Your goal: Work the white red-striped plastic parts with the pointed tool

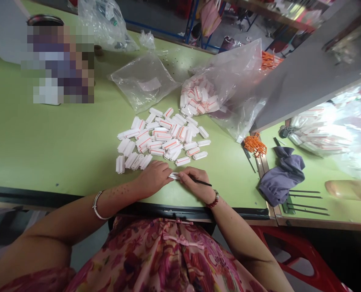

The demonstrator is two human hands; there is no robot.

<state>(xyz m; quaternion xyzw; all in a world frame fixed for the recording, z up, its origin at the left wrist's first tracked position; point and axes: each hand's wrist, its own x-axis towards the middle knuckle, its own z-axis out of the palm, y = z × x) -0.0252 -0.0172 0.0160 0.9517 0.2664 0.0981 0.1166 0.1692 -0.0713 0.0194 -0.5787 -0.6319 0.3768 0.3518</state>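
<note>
Floral dress (168,259) is filling the bottom of the frame, pressed up against the counter (61,142) edge.

Left hand (154,176) is lying palm down on the counter, silver bangle (97,206) on the wrist. Its grip is nearly closed: fingertips are pinning one end of a small white piece (174,176) flat against the counter.

Right hand (197,183), red bead bracelet (213,200) on the wrist, is curling its grip tight around a thin black tool (202,183). The handle is sticking out to the right, and the fingertips are touching the other end of the same white piece. The tool tip is hidden under the fingers.

So the small white piece is sitting between both hands, near the front edge, just below the pile of white and orange pieces (162,140).

Behind the pile:
- a flat clear bag (144,83) is lying there with a paper slip (150,84) inside; print too small to read
- a fuller clear bag (229,73) is spilling more of the same pieces toward the pile

Off to the right, a clump of orange parts (255,145) is sitting just beside a crumpled grey cloth (282,174).

No marking on the pieces is coming through as readable, just an orange stripe on most of them.
</note>
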